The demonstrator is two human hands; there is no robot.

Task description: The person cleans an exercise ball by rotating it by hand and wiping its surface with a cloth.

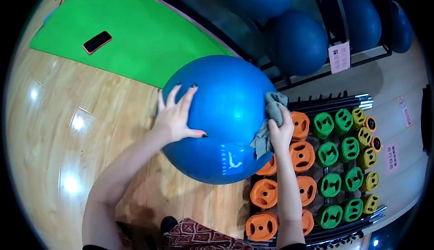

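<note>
A large blue exercise ball (226, 96) with a white logo near its lower side fills the middle of the head view. My left hand (175, 119) lies on the ball's left side, fingers spread and thumb apart. On the right side, my right hand (281, 130) grips a grey-green cloth (272, 107) and presses it against the ball. Part of the cloth hangs below the fingers along the ball's edge. The ball's underside is hidden.
A green mat (131, 15) with a phone (97, 42) on it lies on the wooden floor (58, 114). To the right stands a rack of orange, green and yellow weight plates (329, 184). More blue balls (298, 42) sit on a black shelf above.
</note>
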